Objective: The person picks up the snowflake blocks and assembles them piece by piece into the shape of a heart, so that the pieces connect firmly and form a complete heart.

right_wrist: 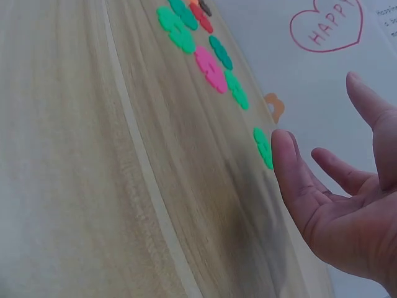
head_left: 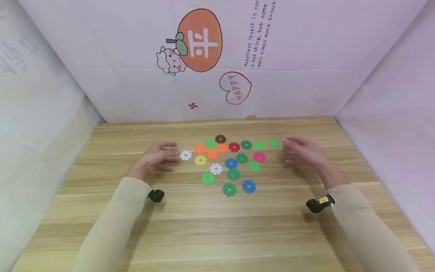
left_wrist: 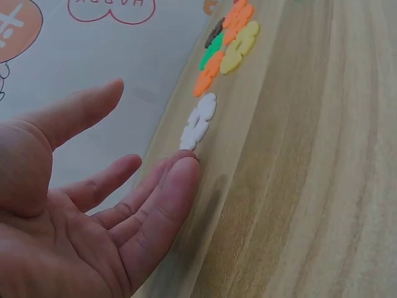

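Observation:
Several flat, notched plastic discs in many colours lie spread over the middle of the wooden table. My left hand (head_left: 159, 155) is at the left end of the spread, its fingers extended and holding nothing. Right by those fingertips lies a white disc (head_left: 185, 155), also seen in the left wrist view as a white disc (left_wrist: 199, 121). At the other end my right hand (head_left: 302, 153) is held with loose, extended fingers and nothing in them. Nearest to it is a light green disc (head_left: 274, 143). A pink disc (head_left: 259, 157) and a blue disc (head_left: 249, 186) lie further in.
The wooden table (head_left: 217, 230) meets a white printed backdrop (head_left: 292, 87) along its far edge. White side panels stand at left and right. Each wrist wears a small black camera (head_left: 156, 195) over a beige sleeve (head_left: 112, 223).

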`<state>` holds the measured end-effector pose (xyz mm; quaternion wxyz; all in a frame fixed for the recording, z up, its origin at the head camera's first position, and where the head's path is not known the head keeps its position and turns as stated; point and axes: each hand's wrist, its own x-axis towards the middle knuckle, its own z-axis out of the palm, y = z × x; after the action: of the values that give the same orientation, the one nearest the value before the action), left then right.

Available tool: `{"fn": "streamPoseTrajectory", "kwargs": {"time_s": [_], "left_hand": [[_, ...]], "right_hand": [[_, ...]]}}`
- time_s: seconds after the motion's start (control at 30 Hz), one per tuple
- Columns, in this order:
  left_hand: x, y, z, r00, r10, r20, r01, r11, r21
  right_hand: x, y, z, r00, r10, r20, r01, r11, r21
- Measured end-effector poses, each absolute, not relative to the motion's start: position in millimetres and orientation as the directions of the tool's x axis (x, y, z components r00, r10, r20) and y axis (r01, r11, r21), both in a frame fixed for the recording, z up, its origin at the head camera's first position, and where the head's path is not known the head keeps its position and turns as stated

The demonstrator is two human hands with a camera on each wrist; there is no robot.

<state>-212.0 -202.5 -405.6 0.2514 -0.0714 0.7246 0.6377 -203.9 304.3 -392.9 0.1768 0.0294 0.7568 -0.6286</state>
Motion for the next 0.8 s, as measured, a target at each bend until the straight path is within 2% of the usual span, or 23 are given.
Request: {"fn": "streamPoseTrajectory", "kwargs": {"time_s": [0.53,0.8], "left_hand": [[-225.4,-189.3,-403.1,-0.867,0.204,-0.455,-0.357,0.384,0.852],[-229.1,-183.5,-406.1,-0.879,0.172,-0.445,-0.321,0.476,0.818]], "right_hand": [[-239.5,299.0,-400.3,-0.917,-0.153,-0.368,0.309,0.312,-0.898],[-246.3,297.5,-405.4,-0.930,-0.132,-0.343,0.261,0.421,-0.869]]}}
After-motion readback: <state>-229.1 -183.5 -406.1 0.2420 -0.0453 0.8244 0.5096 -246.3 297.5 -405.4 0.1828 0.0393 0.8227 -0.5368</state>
